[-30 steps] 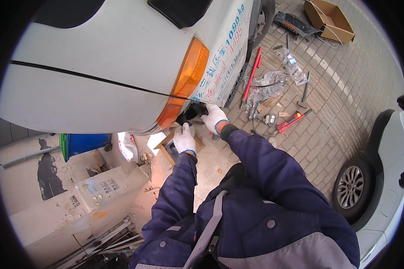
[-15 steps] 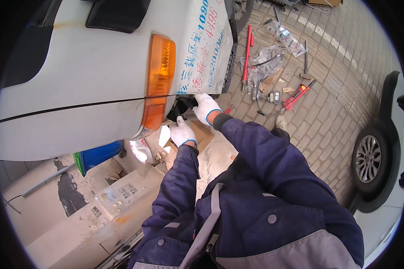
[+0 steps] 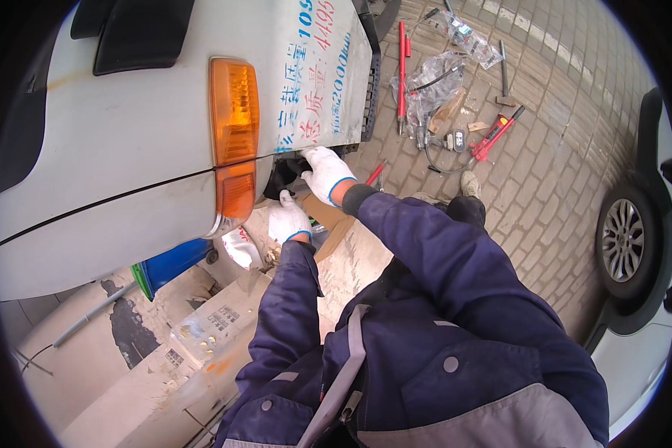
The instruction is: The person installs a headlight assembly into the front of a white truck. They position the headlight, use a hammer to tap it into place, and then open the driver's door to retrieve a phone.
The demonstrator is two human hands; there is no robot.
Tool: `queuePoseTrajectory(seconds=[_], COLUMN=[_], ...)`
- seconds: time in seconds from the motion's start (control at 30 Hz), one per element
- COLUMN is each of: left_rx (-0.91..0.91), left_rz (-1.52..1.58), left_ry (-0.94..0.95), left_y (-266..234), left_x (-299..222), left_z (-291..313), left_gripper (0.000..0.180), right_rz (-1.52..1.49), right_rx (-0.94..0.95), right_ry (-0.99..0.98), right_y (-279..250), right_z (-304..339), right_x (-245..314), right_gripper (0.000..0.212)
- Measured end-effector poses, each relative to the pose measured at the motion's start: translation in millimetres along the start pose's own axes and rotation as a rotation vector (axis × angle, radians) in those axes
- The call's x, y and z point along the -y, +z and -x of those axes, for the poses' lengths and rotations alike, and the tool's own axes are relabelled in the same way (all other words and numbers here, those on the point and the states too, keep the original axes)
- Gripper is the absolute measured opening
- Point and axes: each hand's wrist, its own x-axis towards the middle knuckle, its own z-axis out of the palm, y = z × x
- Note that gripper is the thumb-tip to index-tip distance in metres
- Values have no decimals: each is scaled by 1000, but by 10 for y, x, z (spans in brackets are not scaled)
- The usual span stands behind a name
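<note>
Brick-paved outdoor yard (image 3: 530, 216) with car (image 3: 638, 366)

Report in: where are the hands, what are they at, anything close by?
Left hand, right hand: both at black part beside orange lamp. Grip unclear. Cardboard box partly behind left hand.

The head camera sits high, on the person's own head, and it faces down and forward. The jacket (image 3: 455, 366) is nearest to it and fills the near part; the left hand (image 3: 287, 219) and the right hand (image 3: 325, 176) are somewhat farther. The wide lens takes in the white vehicle (image 3: 138, 142) at far left and the brick paving (image 3: 541, 142) at far right.
</note>
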Motion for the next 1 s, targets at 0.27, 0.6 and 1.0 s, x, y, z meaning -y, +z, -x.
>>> queuePoseTrajectory(seconds=[0.27,0.6,1.0], left_rx=[-54,134,-63], left_rz=[18,422,667], left_ry=[264,77,-42], left_y=[-126,198,-28], left_x=[66,446,-23], left_z=[-40,-338,132], left_gripper=[60,45,44], right_rz=[-92,-141,-75], right_rx=[-113,-163,-90], right_ry=[27,25,11], right_y=[27,35,-71], right_z=[61,96,22], right_x=[59,20,-4], right_gripper=[47,42,43])
